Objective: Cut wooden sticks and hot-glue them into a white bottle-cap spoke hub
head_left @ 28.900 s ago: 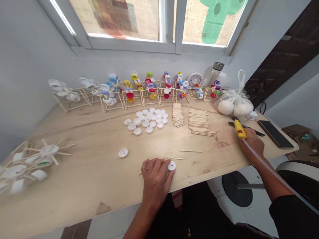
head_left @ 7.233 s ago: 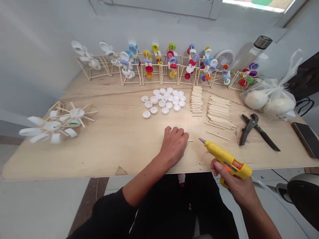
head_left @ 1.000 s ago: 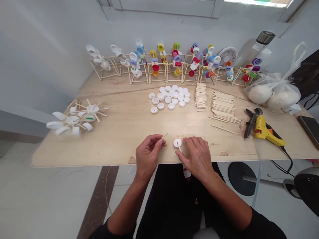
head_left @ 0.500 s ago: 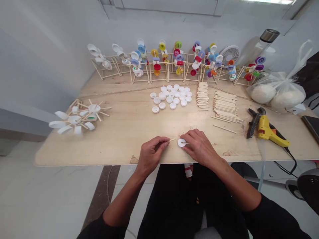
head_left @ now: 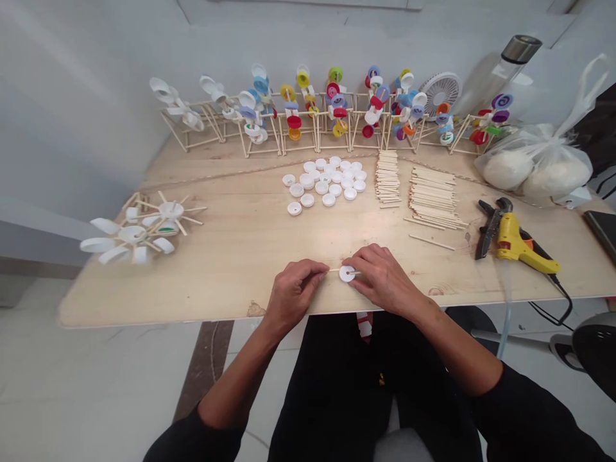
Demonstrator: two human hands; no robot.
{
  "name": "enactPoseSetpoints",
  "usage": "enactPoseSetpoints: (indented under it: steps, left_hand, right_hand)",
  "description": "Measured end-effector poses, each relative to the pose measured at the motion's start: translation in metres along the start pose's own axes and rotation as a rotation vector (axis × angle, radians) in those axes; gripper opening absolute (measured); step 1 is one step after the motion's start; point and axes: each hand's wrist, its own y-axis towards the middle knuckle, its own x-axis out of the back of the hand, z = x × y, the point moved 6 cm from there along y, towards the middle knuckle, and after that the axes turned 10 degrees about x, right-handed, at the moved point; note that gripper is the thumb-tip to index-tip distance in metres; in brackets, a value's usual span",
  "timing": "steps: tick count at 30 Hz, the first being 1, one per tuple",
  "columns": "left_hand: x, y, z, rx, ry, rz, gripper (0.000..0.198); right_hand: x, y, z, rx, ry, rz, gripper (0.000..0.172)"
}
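Observation:
Near the table's front edge, my left hand (head_left: 294, 287) pinches a short wooden stick (head_left: 333, 270) between thumb and fingertips. The stick's free end points right and meets the rim of a white bottle cap (head_left: 346, 274). My right hand (head_left: 381, 276) is closed on that cap, fingers at its upper and lower sides. Another stick runs from the cap's middle toward my right palm, where its far end is hidden. Beyond my hands lies a group of white caps (head_left: 328, 200), with a stack of short sticks (head_left: 387, 179) and a pile of longer sticks (head_left: 436, 197) to their right.
Stick frames with coloured cap wheels (head_left: 339, 112) line the wall. Spoked cap wheels (head_left: 132, 235) lie at the left. A yellow glue gun (head_left: 522, 247), its cord, a plastic bag (head_left: 534, 167), a small fan (head_left: 440, 95) and a bottle (head_left: 513, 64) are on the right.
The stick in my left hand has closed the gap and now reaches the cap's left edge. My right hand has shifted slightly left with the cap. The camera view has moved a little.

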Motion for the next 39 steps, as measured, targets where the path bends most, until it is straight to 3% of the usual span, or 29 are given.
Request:
enactPoseSetpoints:
  steps: [14,39]
  left_hand:
    - [-0.0041,-0.0020,-0.0073,-0.061,0.056,0.002,0.012]
    - [-0.0073,-0.0024,-0.0100,-0.052,0.120,0.012,0.013]
  right_hand:
    - [-0.0015,-0.0014,-0.0008,-0.004,0.015,-0.026,0.026]
    - [-0.0019,-0.0013,-0.0013,-0.010,0.018,-0.020,0.024]
